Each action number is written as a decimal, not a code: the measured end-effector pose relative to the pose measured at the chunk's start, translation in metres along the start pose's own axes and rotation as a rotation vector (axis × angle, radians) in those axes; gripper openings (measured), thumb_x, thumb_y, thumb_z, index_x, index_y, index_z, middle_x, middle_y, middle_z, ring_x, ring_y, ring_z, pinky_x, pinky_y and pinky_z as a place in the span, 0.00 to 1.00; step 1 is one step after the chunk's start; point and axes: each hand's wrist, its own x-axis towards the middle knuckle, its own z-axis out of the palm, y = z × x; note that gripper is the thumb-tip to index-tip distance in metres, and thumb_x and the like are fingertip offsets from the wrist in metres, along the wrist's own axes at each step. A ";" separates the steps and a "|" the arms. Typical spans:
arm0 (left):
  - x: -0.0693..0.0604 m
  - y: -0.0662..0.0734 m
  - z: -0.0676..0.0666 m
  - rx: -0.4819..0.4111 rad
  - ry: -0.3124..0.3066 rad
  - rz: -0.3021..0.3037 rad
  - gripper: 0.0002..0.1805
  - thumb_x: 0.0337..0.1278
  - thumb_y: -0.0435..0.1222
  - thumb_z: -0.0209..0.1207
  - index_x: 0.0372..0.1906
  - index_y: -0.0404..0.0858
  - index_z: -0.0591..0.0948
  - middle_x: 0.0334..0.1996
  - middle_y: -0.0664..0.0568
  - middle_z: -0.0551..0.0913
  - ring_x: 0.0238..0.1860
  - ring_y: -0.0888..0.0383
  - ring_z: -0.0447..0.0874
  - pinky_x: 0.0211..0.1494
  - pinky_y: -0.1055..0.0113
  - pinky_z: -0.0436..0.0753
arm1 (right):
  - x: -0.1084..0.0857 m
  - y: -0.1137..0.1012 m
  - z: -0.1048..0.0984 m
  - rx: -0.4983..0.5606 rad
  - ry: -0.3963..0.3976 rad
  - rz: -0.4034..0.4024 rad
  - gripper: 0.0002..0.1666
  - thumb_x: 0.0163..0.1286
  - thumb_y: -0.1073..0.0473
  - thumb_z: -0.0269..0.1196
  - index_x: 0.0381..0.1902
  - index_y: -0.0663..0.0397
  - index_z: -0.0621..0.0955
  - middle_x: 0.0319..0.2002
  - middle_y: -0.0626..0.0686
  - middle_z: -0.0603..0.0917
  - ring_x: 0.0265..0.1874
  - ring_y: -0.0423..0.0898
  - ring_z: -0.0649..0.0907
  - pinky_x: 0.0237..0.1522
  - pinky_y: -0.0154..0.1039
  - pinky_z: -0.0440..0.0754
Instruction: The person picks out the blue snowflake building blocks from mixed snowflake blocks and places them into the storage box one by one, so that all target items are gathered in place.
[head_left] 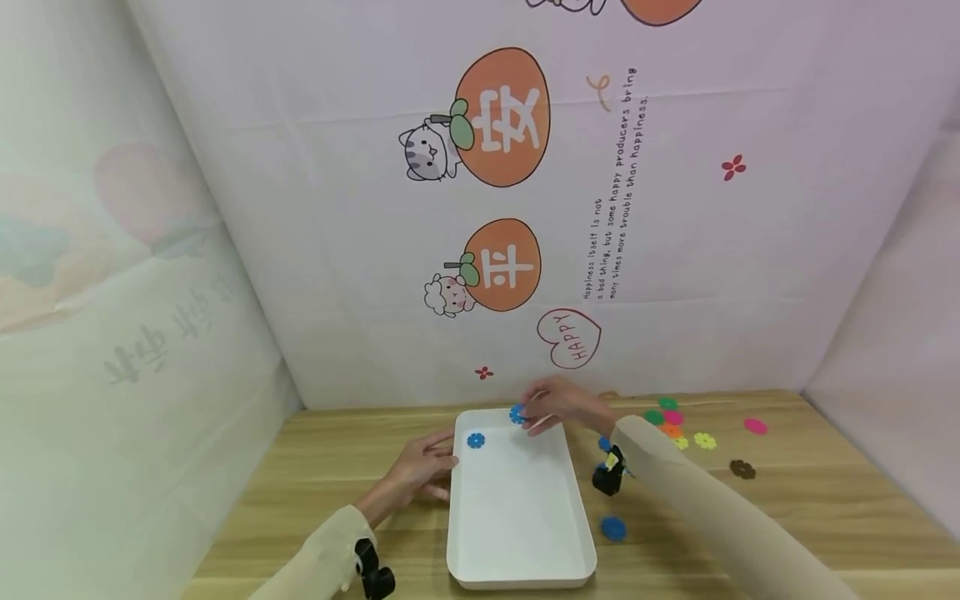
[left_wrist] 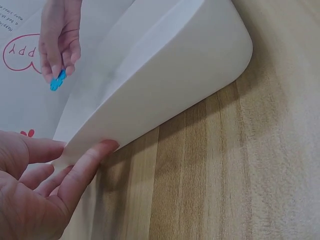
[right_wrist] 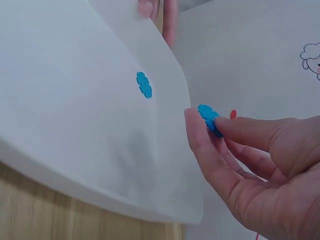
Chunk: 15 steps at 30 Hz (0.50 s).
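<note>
My right hand [head_left: 564, 403] pinches a blue flower-shaped plastic piece [right_wrist: 210, 119] between thumb and fingers, above the far end of a white tray [head_left: 517, 533]. Inside the tray, near its far left corner, lies another blue flower-shaped piece [head_left: 476, 440]. At the tray's left side my left hand [head_left: 415, 468] touches the outer wall and rim. Its fingers [left_wrist: 82, 172] are extended against the wall in the left wrist view. Only some of its fingertips [right_wrist: 146, 8] show at the top of the right wrist view.
Right of the tray, another blue piece [head_left: 613, 528] lies on the wooden table [head_left: 315, 467]. Several green, pink, orange and yellow pieces [head_left: 705, 441] are scattered farther right, with a brown one [head_left: 742, 469]. Behind the table hangs a printed white cloth [head_left: 360, 333].
</note>
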 end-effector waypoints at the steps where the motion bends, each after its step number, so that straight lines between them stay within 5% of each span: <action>1: 0.000 0.000 0.000 0.003 -0.001 0.003 0.35 0.72 0.30 0.60 0.80 0.32 0.63 0.70 0.27 0.73 0.59 0.37 0.86 0.30 0.61 0.93 | 0.003 -0.001 0.004 -0.010 0.007 0.011 0.13 0.76 0.69 0.61 0.54 0.73 0.78 0.44 0.63 0.88 0.41 0.54 0.91 0.51 0.54 0.92; 15: 0.000 0.001 -0.002 0.017 -0.006 0.000 0.35 0.72 0.30 0.60 0.79 0.32 0.64 0.69 0.27 0.75 0.58 0.36 0.86 0.33 0.57 0.94 | 0.029 -0.004 0.046 -0.071 0.041 0.129 0.08 0.72 0.69 0.67 0.47 0.68 0.83 0.34 0.59 0.88 0.31 0.49 0.89 0.40 0.43 0.94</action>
